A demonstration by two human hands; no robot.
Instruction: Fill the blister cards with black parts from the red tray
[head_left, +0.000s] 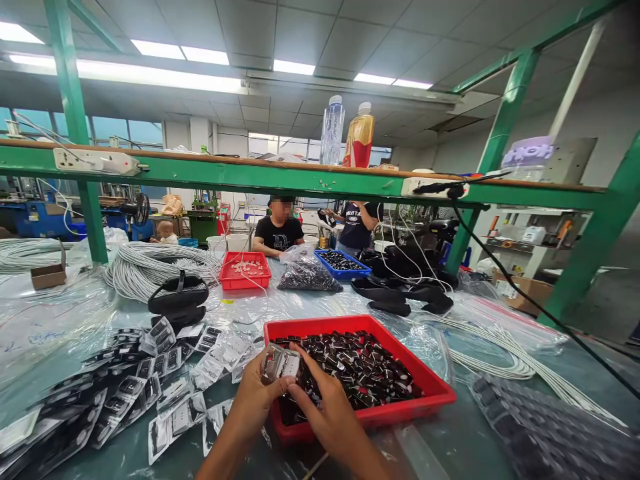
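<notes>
Above the near left part of a red tray (pixel 410 408), my left hand (pixel 254 395) grips a small clear plastic blister pack (pixel 281 364) with pale pieces in it. My right hand (pixel 330 405) closes on the pack's right side, its thumb close to the left thumb. Some of the fingers are hidden behind the pack. Many small black pieces (pixel 360 367) fill the tray, a few with red or white parts. Left of my hands lie several flat clear packs (pixel 175 420) with black and white contents.
Black zip cases (pixel 179 297), a coil of grey cable (pixel 155 267), a smaller red tray (pixel 244 283) and a blue tray (pixel 350 270) stand farther back. Dark plastic sheets (pixel 545 427) lie at right. A green-framed shelf (pixel 280 175) crosses above. Two people sit or stand beyond the table.
</notes>
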